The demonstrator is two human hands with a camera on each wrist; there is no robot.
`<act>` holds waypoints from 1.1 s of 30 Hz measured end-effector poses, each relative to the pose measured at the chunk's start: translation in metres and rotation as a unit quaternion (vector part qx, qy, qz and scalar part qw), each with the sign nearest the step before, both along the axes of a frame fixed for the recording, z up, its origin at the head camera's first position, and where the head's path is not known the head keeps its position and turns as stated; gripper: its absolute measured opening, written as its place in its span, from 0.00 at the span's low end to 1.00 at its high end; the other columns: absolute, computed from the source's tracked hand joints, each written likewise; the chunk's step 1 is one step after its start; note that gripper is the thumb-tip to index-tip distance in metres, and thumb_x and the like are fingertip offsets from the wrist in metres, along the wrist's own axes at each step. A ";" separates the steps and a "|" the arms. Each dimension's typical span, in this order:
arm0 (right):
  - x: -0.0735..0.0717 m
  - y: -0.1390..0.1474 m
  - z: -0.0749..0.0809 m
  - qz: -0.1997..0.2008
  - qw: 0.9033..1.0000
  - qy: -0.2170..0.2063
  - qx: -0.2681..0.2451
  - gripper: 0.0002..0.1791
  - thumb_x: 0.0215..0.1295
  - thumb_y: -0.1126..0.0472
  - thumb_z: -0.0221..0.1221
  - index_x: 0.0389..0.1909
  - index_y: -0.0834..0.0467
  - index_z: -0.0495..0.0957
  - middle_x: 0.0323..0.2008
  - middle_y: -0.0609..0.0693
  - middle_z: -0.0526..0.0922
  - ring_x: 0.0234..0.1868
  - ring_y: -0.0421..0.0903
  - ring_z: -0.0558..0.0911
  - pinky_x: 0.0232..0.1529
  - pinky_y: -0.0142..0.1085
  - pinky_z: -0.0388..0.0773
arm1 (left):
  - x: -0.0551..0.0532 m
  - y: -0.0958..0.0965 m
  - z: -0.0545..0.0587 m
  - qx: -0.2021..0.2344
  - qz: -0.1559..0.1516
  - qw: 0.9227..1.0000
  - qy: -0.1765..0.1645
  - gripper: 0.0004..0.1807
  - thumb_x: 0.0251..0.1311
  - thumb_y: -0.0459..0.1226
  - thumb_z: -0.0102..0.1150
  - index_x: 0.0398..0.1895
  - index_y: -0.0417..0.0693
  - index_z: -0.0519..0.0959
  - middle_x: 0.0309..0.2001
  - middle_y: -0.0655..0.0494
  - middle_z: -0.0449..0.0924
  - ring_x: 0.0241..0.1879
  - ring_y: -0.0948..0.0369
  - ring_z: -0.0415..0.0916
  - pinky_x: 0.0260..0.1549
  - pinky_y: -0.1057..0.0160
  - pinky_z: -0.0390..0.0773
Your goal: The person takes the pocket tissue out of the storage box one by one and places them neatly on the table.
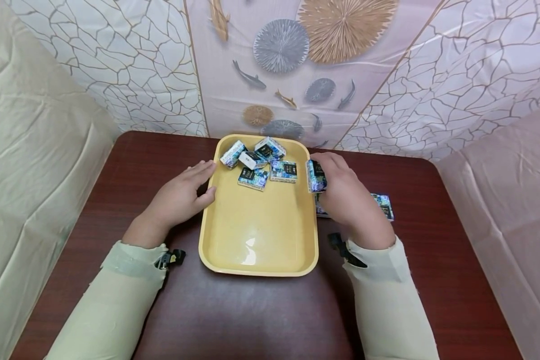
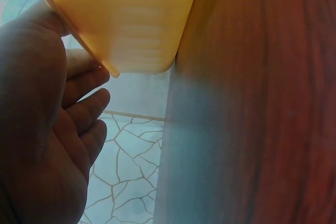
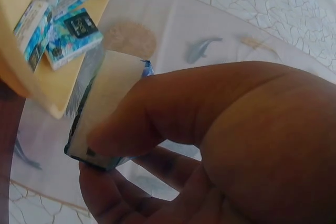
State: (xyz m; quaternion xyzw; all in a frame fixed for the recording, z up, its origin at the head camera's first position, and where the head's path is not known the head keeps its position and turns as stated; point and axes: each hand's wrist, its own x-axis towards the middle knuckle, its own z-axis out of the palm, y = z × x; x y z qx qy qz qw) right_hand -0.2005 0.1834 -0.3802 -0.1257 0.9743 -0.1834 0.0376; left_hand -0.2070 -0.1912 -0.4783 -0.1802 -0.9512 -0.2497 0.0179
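Note:
My left hand (image 1: 175, 197) rests at the left rim of a yellow tray (image 1: 258, 220), fingers and thumb reaching along the edge. In the left wrist view its fingertips touch the tray's lip, with the fingers loosely bent. Just over the tray's right rim, my right hand (image 1: 353, 197) pinches a small blue patterned box (image 1: 316, 177) between thumb and fingers. The right wrist view shows a pale side of that box, partly covered by the thumb. Several similar boxes with black labels, one of them a blue box (image 1: 253, 178), lie at the tray's far end.
More patterned boxes (image 1: 384, 206) lie on the dark wooden table (image 1: 414, 280) right of the tray, partly hidden under my right hand and wrist. A patterned wall covering (image 1: 153, 65) stands behind the table, and plain cloth (image 1: 508, 200) hangs at both sides.

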 end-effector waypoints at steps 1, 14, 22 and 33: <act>0.001 0.002 0.000 -0.002 1.000 -0.004 0.001 0.49 0.55 0.81 0.51 0.81 0.52 0.60 0.81 0.54 0.58 0.77 0.57 0.64 0.66 0.56 0.78 | 0.000 0.000 0.000 0.000 -0.001 1.000 0.002 0.37 0.75 0.54 0.53 0.83 0.53 0.61 0.82 0.56 0.60 0.83 0.54 0.55 0.83 0.48 0.56; 0.011 0.032 0.002 -0.023 0.999 -0.027 0.013 0.52 0.55 0.80 0.50 0.83 0.49 0.56 0.82 0.54 0.54 0.75 0.59 0.64 0.47 0.50 0.80 | 0.000 0.000 0.000 0.002 -0.005 1.000 0.004 0.37 0.76 0.53 0.52 0.83 0.52 0.61 0.82 0.54 0.61 0.83 0.52 0.56 0.82 0.47 0.57; 0.014 0.057 0.001 -0.033 0.999 -0.031 0.021 0.48 0.58 0.80 0.46 0.83 0.53 0.55 0.82 0.58 0.54 0.78 0.61 0.60 0.66 0.63 0.74 | -0.001 0.001 0.000 0.004 -0.007 1.000 0.007 0.37 0.76 0.53 0.52 0.83 0.51 0.61 0.82 0.54 0.61 0.83 0.53 0.55 0.82 0.47 0.57; 0.014 0.090 -0.012 -0.046 0.997 -0.049 0.028 0.49 0.57 0.79 0.46 0.83 0.53 0.55 0.81 0.61 0.54 0.76 0.62 0.61 0.61 0.60 0.74 | 0.000 0.000 0.000 0.005 -0.005 1.000 0.004 0.37 0.76 0.53 0.52 0.83 0.51 0.62 0.82 0.54 0.61 0.83 0.53 0.56 0.82 0.47 0.57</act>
